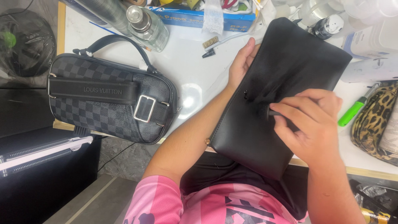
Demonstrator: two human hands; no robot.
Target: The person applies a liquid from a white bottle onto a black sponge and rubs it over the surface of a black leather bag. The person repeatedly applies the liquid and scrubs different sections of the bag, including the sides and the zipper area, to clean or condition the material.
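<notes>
A flat black leather pouch is seen lying slantwise over the near edge of the white worktable, its lower corner hanging past the rim toward the pink shirt. The left hand is laid at about ten o'clock on the pouch, fingers tucked behind its upper edge and the thumb pressed flat on the front, so the pouch is steadied there. The right hand is curled at about four o'clock from the pouch's middle, its fingers closed round a small dark tool whose tip is set against the leather; what kind of tool it is cannot be told.

At nine o'clock from the pouch, well apart, a checkered grey-black bag with a strap and a metal buckle is rested on the table. A clear glass bottle is placed at eleven o'clock, a small brush at twelve. At three o'clock a green-handled tool is lying just beside a leopard-print bag.
</notes>
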